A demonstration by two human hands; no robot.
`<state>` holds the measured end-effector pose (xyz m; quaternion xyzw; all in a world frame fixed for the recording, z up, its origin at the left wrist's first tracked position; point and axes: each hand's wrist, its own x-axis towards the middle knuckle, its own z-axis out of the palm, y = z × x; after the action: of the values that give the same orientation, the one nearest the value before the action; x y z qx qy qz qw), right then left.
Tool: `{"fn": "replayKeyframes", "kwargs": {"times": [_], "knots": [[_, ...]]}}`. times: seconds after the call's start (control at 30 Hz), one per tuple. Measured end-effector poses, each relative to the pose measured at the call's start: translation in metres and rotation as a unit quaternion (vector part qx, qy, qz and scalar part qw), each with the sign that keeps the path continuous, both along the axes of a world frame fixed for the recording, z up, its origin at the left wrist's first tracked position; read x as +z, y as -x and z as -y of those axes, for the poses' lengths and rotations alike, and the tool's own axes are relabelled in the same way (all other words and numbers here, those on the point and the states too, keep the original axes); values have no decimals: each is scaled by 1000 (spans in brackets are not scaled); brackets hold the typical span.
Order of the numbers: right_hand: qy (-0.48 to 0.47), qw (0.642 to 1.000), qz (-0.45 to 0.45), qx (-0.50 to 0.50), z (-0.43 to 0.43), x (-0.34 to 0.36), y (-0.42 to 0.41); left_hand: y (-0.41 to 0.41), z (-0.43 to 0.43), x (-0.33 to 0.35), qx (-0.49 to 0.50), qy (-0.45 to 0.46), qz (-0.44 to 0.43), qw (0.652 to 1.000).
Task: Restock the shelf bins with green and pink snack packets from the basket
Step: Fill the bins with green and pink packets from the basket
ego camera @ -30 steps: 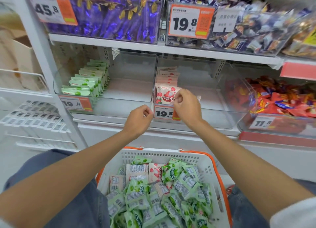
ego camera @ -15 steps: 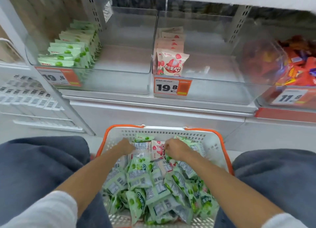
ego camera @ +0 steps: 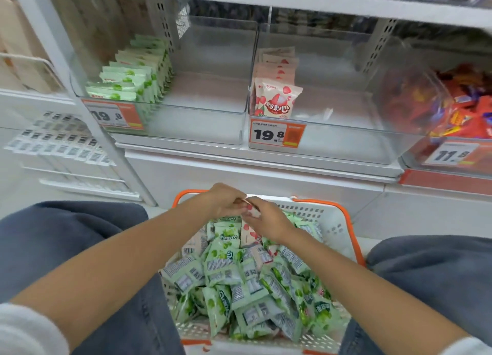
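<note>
Both of the person's hands meet at the twelve o'clock end of the white basket [ego camera: 328, 223], the one with the orange rim, which sits between their knees. The left hand [ego camera: 222, 200] comes in from about eight o'clock with its fingers curled, their tips nipping the top edge of a pink packet [ego camera: 249, 213]. The right hand [ego camera: 269, 219] comes in from four o'clock, and its thumb and fingertips pinch the same packet from the other side. The packet is held just above the heap, mostly hidden by the two hands.

Under them the basket is piled with green packets [ego camera: 229, 280] lying every which way, many with the printed back up. One or two more pink ones show among them near the far end.

Up on the shelf, at eleven o'clock from the basket, the left bin [ego camera: 210, 125] holds a row of green packets [ego camera: 133, 80] along its left wall. At twelve to one o'clock the middle bin [ego camera: 346, 144] has a short row of pink packets [ego camera: 277, 99] standing on edge against its left wall, above a 19.8 price tag [ego camera: 277, 135]. Out at two o'clock a third bin [ego camera: 415, 131] is heaped with red and orange sweets
</note>
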<state>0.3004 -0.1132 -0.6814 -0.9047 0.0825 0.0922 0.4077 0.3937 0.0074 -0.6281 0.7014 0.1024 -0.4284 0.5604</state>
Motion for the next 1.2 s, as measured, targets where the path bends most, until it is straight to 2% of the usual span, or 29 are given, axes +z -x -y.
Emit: {"fn": "replayKeyframes", "kwargs": {"times": [0.03,0.07,0.13,0.2,0.3,0.4,0.57,0.63,0.73,0.83,0.97,1.2], "knots": [[-8,999,21,-27,3,10,1,1,-1,12,-1,16,-16,1000],[-36,997,21,-59,9,22,0,0,-4,20,-28,8,3,1000],[-119,987,-2,-108,22,49,1,-3,-9,31,-151,-58,131,978],[-198,972,-1,-127,35,76,1,-3,-9,43,-215,-60,235,946],[-259,955,22,-142,48,114,-2,0,-4,66,-207,10,291,934],[-284,947,31,-144,57,149,-6,-4,3,90,-212,26,350,912],[-210,964,114,-117,73,209,-19,-23,15,139,-163,58,434,884],[-204,950,167,-167,82,225,-33,-35,23,156,-126,68,471,870],[-195,923,206,-261,94,235,-59,-57,35,168,-66,29,525,848],[-206,911,158,-321,100,228,-86,-72,42,162,-48,-9,537,842],[-137,945,11,-296,95,199,-114,-75,46,147,-43,0,536,843],[-47,956,-33,-288,96,178,-136,-77,50,130,-26,55,528,847]]}}
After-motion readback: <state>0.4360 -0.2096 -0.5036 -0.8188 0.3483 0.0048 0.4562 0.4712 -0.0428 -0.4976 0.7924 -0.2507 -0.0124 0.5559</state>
